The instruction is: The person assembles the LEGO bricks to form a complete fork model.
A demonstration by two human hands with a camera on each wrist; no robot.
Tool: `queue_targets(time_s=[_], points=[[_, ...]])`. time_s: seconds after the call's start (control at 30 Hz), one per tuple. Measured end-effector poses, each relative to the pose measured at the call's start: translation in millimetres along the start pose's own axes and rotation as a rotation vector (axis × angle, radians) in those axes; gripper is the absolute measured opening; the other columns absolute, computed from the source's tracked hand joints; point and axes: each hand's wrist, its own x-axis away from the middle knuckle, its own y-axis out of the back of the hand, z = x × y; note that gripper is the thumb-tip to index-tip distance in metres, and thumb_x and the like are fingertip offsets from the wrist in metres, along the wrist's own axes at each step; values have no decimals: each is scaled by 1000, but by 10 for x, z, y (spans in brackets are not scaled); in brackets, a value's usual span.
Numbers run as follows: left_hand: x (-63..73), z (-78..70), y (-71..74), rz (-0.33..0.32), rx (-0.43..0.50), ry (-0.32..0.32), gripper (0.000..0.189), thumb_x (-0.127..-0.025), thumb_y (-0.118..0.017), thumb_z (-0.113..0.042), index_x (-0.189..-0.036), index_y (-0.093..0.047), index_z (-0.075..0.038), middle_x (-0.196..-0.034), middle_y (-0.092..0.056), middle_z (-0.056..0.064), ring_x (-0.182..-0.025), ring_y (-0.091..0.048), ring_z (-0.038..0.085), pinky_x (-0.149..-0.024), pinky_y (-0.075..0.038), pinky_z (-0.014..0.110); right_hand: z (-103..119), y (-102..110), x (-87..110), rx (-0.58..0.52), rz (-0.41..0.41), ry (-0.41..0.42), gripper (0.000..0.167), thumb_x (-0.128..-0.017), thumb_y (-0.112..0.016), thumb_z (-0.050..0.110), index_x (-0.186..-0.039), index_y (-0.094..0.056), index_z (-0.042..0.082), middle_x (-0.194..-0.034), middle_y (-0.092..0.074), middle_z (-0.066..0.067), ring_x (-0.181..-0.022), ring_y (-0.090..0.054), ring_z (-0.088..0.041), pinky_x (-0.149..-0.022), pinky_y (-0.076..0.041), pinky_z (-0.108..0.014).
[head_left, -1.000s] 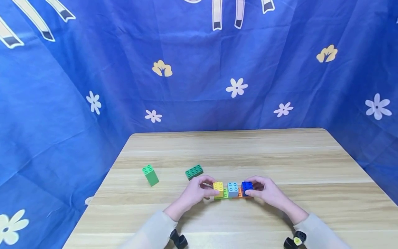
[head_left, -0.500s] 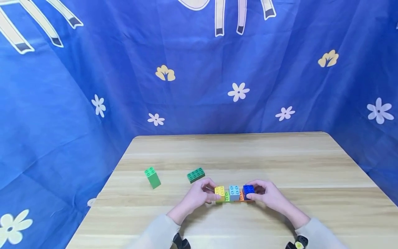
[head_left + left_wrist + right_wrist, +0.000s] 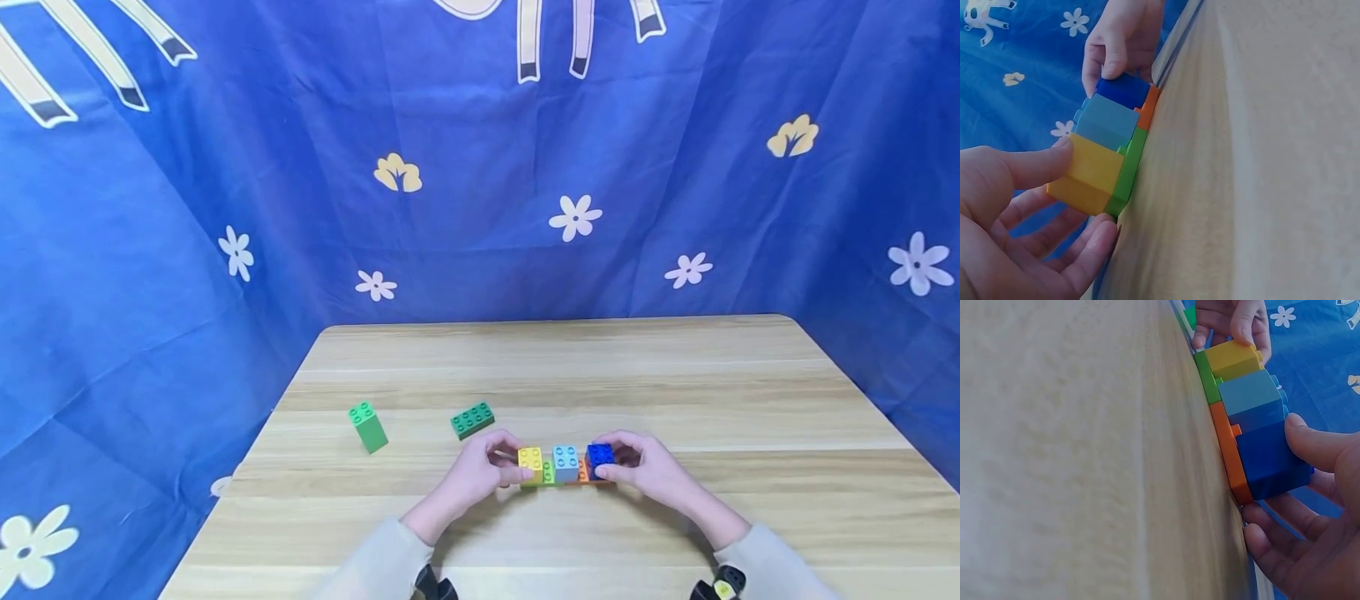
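Note:
A low toy-brick row stands on the table, its base made of a light green brick (image 3: 1129,170) and an orange brick (image 3: 1229,450) end to end. On top, a light blue block (image 3: 566,465) spans their joint, with a yellow block (image 3: 1094,170) at the left end and a dark blue block (image 3: 1270,459) at the right end. My left hand (image 3: 477,465) pinches the yellow block, thumb on its near side. The dark blue block is held between the thumb and fingers of my right hand (image 3: 651,472). Fingers behind the blocks are partly hidden in the head view.
Behind my left hand lies a dark green brick (image 3: 473,421). Farther left stands a tall bright green block (image 3: 369,428). The wooden table (image 3: 675,375) meets a blue patterned cloth (image 3: 480,167) at its back and sides.
The head view has tilted slightly, shifting the scene a little downward. Both hands keep their holds on the yellow and dark blue blocks, and the row looks the same.

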Motion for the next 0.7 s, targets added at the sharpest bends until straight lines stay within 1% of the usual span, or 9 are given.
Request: queue_targets(time_s=[0.13, 0.27, 0.37, 0.47, 0.57, 0.7], points=[[16, 13, -4, -3, 19, -4, 36, -71, -78, -9, -103, -63, -4, -98, -64, 9, -84, -61, 24, -69, -55, 30, -41, -1, -7, -17, 6, -4, 38, -80, -73, 20, -113, -62, 5, -93, -62, -7, -83, -57, -20, -70, -50, -25], [31, 21, 14, 0, 29, -14, 38, -73, -77, -7, -108, -63, -2, -101, -65, 12, -85, -61, 26, -72, -54, 27, -57, -7, -6, -33, 11, -11, 42, -80, -73, 17, -117, -60, 4, -96, -62, -8, -84, -57, -22, -71, -51, -26], [42, 30, 58, 18, 47, -17, 39, -75, -74, -4, -111, -60, 3, -104, -64, 18, -88, -62, 31, -72, -55, 30, -50, -11, -4, -13, 14, -15, 44, -79, -74, 19, -117, -59, 5, -97, -62, -8, -85, -57, -22, -71, -51, -26], [54, 42, 138, 23, 68, -20, 41, -78, -72, -4, -114, -57, 7, -109, -61, 23, -91, -62, 33, -72, -56, 37, -29, -15, -1, 8, 17, -12, 44, -78, -75, 22, -116, -60, 6, -96, -62, -7, -84, -57, -21, -70, -51, -25], [65, 59, 248, -10, 28, -38, 42, -79, -72, -8, -115, -57, 6, -111, -60, 23, -92, -62, 31, -72, -56, 36, -11, -14, 2, 9, 22, 0, 44, -78, -75, 22, -116, -60, 5, -95, -62, -8, -83, -58, -22, -70, -51, -26], [78, 86, 405, -96, -59, -50, 40, -79, -73, -10, -113, -59, 4, -111, -61, 20, -91, -63, 27, -71, -55, 28, 0, -9, 3, 4, 35, 16, 44, -79, -74, 23, -116, -59, 5, -96, -62, -9, -83, -59, -23, -69, -52, -26]])
